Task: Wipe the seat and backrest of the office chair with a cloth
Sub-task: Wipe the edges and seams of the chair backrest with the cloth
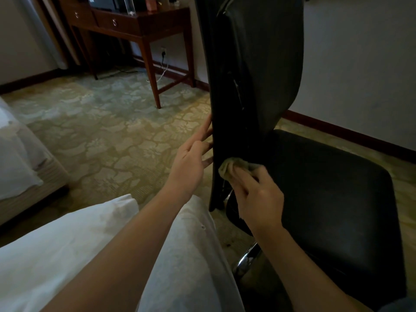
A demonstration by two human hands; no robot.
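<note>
A black office chair stands at the right, its tall backrest (258, 70) seen nearly edge-on and its flat seat (326, 188) below it. My left hand (191, 161) lies with straight fingers against the backrest's rear edge, fingertips touching it. My right hand (258, 194) holds a bunched olive-green cloth (234, 167) and presses it on the lower backrest, where it meets the seat. Part of the cloth is hidden under my fingers.
A dark wooden desk (144, 25) with drawers stands at the back left, cables and a wall socket (163, 51) behind its legs. A white bed (20, 158) sits at the far left. My white-clad knees (112, 255) are in front. Patterned carpet (101, 122) covers the floor.
</note>
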